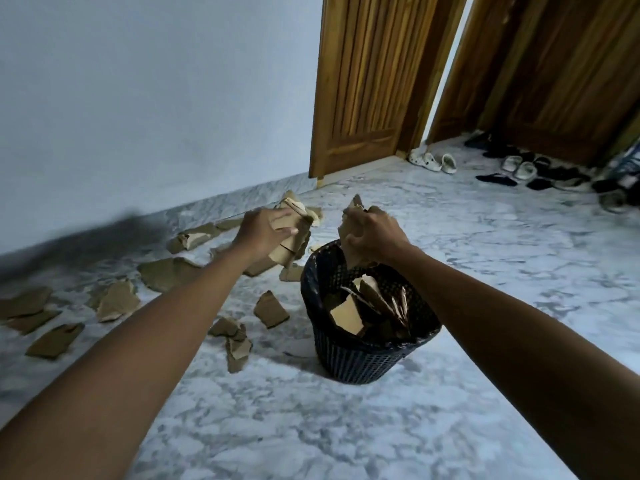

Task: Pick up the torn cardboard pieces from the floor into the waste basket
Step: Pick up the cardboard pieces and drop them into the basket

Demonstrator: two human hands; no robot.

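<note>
A black mesh waste basket (360, 358) stands on the marble floor, with several torn cardboard pieces (349, 315) inside it. My left hand (263, 230) grips a bunch of brown cardboard pieces (294, 237) just left of the basket's far rim. My right hand (372, 233) holds another torn cardboard piece (353, 211) above the basket's far rim. More torn pieces (117, 301) lie scattered on the floor to the left of the basket, out to the wall.
A pale wall runs along the left. Two wooden doors (367, 81) stand at the back. Several shoes and slippers (519, 168) line the floor at the back right. Bare marble floor (346, 427) spreads in front and to the right.
</note>
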